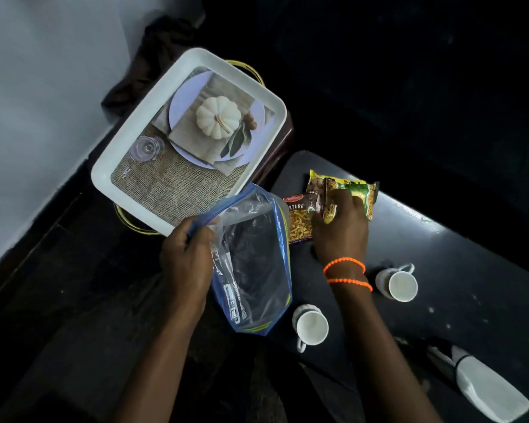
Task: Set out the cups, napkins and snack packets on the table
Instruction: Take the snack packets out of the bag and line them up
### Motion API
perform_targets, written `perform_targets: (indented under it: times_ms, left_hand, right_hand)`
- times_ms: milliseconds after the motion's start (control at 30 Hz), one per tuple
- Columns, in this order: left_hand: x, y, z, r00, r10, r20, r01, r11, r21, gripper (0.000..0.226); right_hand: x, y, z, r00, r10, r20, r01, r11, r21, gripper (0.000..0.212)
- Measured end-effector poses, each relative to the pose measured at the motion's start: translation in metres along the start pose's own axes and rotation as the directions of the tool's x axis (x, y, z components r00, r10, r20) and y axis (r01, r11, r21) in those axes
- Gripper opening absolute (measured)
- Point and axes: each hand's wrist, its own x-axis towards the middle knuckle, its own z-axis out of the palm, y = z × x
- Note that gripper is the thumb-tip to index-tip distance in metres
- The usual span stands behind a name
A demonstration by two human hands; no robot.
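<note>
My left hand [186, 264] grips the rim of a clear plastic zip bag [252, 264] with a blue edge, which hangs open and looks empty. My right hand [341, 230] is closed on a bunch of snack packets [342, 190], yellow, green and brown, held just over the dark table [458, 254]. A red and orange snack packet [298, 219] lies on the table under that hand. Two white cups stand upright on the table, one near the front edge [310, 328] and one further right [400, 285].
A white tray [110, 175] with a printed pumpkin picture rests on a small stand to the left of the table. A white folded object [489, 392] lies at the lower right. A dark cloth [162, 44] lies behind the tray.
</note>
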Motion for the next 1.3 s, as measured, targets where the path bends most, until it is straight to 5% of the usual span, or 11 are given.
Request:
perform_targets:
  times_ms: [133, 233, 333, 400, 500, 667, 800, 900, 1000, 1167, 1300]
  left_hand:
    - [0.008, 0.005, -0.003, 0.977, -0.21, 0.026, 0.21, 0.954, -0.215, 0.037]
    - [0.007, 0.02, -0.014, 0.904, -0.34, 0.258, 0.419, 0.826, -0.377, 0.027]
    - [0.003, 0.034, -0.014, 0.869, -0.313, 0.384, 0.411, 0.888, -0.207, 0.019]
    - [-0.003, 0.04, -0.009, 0.902, -0.232, 0.364, 0.268, 0.962, -0.052, 0.067]
    - [-0.024, 0.049, 0.002, 0.865, -0.282, 0.414, 0.316, 0.948, -0.016, 0.102]
    - [-0.007, 0.043, 0.03, 0.911, 0.07, 0.407, -0.04, 0.996, -0.082, 0.027]
    - [-0.004, 0.043, 0.053, 0.946, -0.027, 0.324, 0.052, 0.996, -0.068, 0.023]
    - [-0.028, 0.047, 0.094, 0.71, -0.172, 0.683, 0.332, 0.937, -0.109, 0.048]
    - [-0.045, 0.047, 0.143, 0.739, -0.124, 0.662, 0.256, 0.961, -0.106, 0.056]
    - [-0.073, 0.042, 0.206, 0.894, -0.109, 0.435, 0.126, 0.992, -0.011, 0.027]
    - [-0.079, 0.047, 0.235, 0.946, -0.138, 0.293, 0.15, 0.988, -0.019, 0.012]
  right_hand:
    - [-0.022, -0.009, -0.015, 0.945, -0.124, 0.303, 0.055, 0.972, 0.227, 0.054]
    - [-0.033, -0.015, -0.014, 0.724, -0.211, 0.657, -0.023, 0.944, 0.328, 0.102]
    - [-0.039, -0.027, -0.008, 0.607, -0.396, 0.69, 0.024, 0.876, 0.482, 0.127]
    - [-0.043, -0.038, -0.007, 0.547, -0.478, 0.688, -0.174, 0.739, 0.651, 0.121]
    - [-0.04, -0.041, -0.008, 0.622, -0.408, 0.668, -0.277, 0.683, 0.676, 0.082]
    - [-0.009, -0.008, -0.028, 0.87, -0.137, 0.473, -0.278, 0.656, 0.702, 0.021]
    - [0.008, 0.009, -0.042, 0.881, 0.052, 0.469, -0.469, 0.213, 0.857, 0.03]
    - [0.012, 0.017, -0.042, 0.939, 0.058, 0.338, -0.304, 0.6, 0.74, 0.025]
    - [0.016, 0.027, -0.044, 0.983, -0.05, 0.178, 0.008, 0.973, 0.23, 0.023]
    - [0.03, 0.058, -0.091, 0.952, -0.077, 0.295, 0.03, 0.987, 0.16, 0.02]
    - [0.024, 0.101, -0.15, 0.874, -0.062, 0.482, -0.375, 0.545, 0.75, 0.047]
